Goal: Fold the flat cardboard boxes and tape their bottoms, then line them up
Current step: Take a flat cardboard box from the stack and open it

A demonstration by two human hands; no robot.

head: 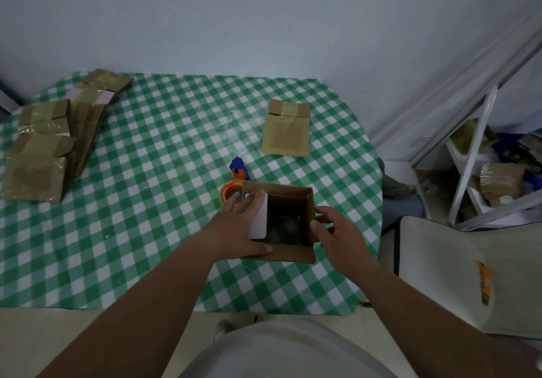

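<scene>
The box (293,256) stands opened on the table (146,231), near its front edge. The left hand (234,225) presses the left wall with nearly straight fingers; the right hand (340,233) pinches the right wall. Better to square all corners first, then fold the bottom flaps.

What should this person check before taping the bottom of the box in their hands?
1. Box opened up square: ok, the box stands open.
2. Steady hold: ok, the left hand rests on its left side and the right hand pinches its right wall.
3. Bottom flaps folded shut: not ok, the checked cloth seems to show through the box.
4. Tape dispenser in reach: ok, just behind the box.
5. Tape end free: cannot tell.
</scene>
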